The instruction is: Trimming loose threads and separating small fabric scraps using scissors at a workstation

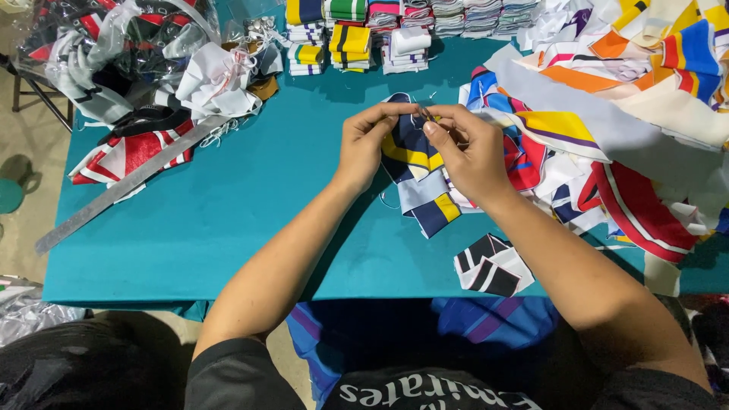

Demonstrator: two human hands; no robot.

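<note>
Fabric strip (pixel 414 148), navy with yellow bands, is held above the teal counter (pixel 228 205), pinched closed between the left hand (pixel 364 144) and right hand (pixel 467 152). A small metal tool (pixel 425 114) is gripped at the fingertips; tension should be kept even.

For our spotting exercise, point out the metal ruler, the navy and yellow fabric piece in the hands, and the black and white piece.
metal ruler (pixel 125 186), head view, mid-blade.
navy and yellow fabric piece (pixel 416 156), head view, yellow stripe.
black and white piece (pixel 492 266), head view, centre.
</note>
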